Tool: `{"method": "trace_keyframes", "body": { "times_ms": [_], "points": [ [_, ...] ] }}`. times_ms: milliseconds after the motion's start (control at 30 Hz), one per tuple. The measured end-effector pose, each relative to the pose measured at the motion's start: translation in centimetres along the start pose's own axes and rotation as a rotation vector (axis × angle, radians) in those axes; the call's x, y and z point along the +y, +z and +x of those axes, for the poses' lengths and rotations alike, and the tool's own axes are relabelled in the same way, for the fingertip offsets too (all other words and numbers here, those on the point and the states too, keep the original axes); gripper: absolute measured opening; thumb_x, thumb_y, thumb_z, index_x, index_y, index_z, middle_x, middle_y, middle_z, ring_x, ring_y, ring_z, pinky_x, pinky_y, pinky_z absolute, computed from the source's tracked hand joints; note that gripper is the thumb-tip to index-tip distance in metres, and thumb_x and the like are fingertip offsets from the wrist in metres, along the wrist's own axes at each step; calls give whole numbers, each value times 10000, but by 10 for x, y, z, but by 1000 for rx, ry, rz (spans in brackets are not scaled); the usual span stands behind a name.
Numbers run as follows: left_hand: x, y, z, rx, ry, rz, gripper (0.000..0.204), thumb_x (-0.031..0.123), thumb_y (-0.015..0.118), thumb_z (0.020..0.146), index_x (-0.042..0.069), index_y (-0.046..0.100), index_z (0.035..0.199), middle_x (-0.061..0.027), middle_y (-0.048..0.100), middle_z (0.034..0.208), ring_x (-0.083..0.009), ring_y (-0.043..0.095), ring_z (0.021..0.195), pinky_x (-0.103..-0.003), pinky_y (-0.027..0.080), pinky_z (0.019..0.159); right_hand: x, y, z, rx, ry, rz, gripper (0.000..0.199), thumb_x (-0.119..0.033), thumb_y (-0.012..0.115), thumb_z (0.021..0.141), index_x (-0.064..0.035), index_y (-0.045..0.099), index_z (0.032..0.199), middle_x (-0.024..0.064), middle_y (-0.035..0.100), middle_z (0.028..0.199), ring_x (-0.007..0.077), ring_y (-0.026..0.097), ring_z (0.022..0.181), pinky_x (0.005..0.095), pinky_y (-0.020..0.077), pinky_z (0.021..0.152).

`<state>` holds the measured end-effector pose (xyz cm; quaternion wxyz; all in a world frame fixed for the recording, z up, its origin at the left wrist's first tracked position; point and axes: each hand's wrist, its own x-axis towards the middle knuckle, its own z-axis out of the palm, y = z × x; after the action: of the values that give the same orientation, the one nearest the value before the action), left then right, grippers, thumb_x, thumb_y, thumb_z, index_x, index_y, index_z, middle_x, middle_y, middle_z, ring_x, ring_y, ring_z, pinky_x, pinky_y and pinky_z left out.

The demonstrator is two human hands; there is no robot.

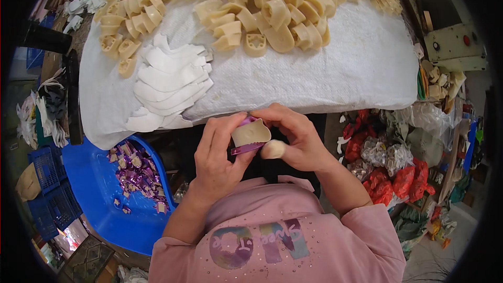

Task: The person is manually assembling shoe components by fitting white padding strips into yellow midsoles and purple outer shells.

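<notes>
Just off the table's near edge, my left hand (214, 149) and my right hand (294, 135) hold one small piece between them. It looks like a shoe upper (250, 134), curved round, with a cream inner face and shiny purple showing along its edges. My left fingers and thumb pinch its left side. At the top right, my right fingers grip its rim, while the right thumb, wearing a pale finger cover (273, 150), lies by its lower right edge. Closest on the table is an overlapping stack of white flat cut pieces (170, 81).
Tan moulded pieces (277, 15) are heaped across the far side of the white-covered table (314, 84). A blue tub (105, 194) at my left holds several purple pieces (136, 173). Red and clear plastic bags (390, 178) crowd the right side. Blue crates (50, 194) stand at far left.
</notes>
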<state>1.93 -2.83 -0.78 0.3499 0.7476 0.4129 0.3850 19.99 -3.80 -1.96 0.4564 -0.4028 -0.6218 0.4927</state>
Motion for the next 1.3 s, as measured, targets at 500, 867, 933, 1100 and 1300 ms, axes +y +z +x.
{"method": "trace_keyframes", "body": {
  "times_ms": [500,867,933,1100,1300],
  "points": [
    [2,0,3,8,179,-22,476,-45,733,628,-15,581,1078,-162,615,922,-273,617,812,-326,499,711,-18,-18,22,-175,-8,-262,144,-154,620,836,-16,582,824,139,580,704,319,585,647,348,463,588],
    [4,15,15,93,149,-36,485,-19,790,549,19,539,962,-101,550,801,-208,555,674,-287,450,606,5,-13,1,-48,223,547,206,-155,468,964,-30,617,1034,34,588,956,106,543,761,247,442,633],
    [4,20,14,160,163,22,484,-22,789,544,18,532,953,-100,547,799,-197,550,665,-279,447,591,1,-6,3,28,124,289,215,-166,457,969,-30,614,1026,33,588,961,110,544,777,254,445,654],
    [3,28,13,247,139,94,468,-10,788,550,13,522,935,-98,532,786,-189,547,657,-266,440,582,16,10,-2,170,187,479,281,-239,440,987,-16,570,1098,39,588,1011,113,535,884,263,438,762],
    [5,33,18,328,107,120,449,-10,789,550,9,532,918,-99,511,762,-219,532,636,-293,443,564,13,12,-3,207,226,666,305,-239,464,970,-17,548,1162,56,586,1050,129,555,928,271,458,791]
  ]
}}
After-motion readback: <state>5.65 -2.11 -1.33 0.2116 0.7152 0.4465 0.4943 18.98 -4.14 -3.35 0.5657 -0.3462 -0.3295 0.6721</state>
